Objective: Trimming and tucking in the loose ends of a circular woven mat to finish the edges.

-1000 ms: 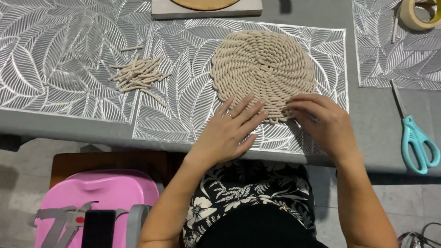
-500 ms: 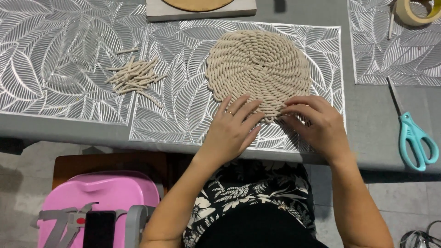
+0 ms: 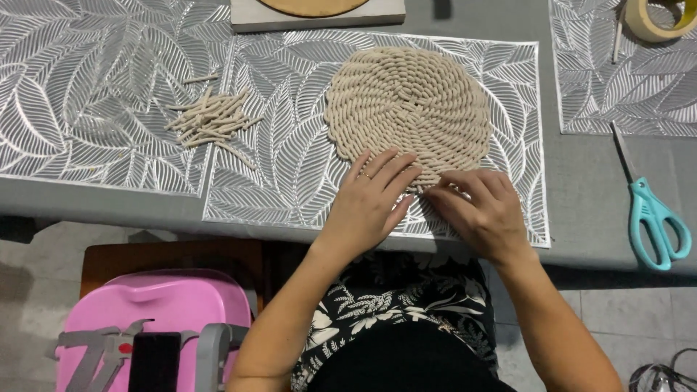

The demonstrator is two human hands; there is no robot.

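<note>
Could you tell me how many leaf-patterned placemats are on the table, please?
3: left placemat, middle placemat under the rope mat, right placemat, cut off by the frame.

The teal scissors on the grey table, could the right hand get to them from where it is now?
Probably yes. The right hand rests on the near edge of the rope mat, and only bare placemat and grey table lie between it and the teal scissors.

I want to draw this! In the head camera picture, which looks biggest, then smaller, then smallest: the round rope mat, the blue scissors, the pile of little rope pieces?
1. Round rope mat, biggest by far.
2. Pile of little rope pieces and blue scissors look about alike: the pile spreads wider, the scissors are longer and thin. I would not rank those two.
</note>
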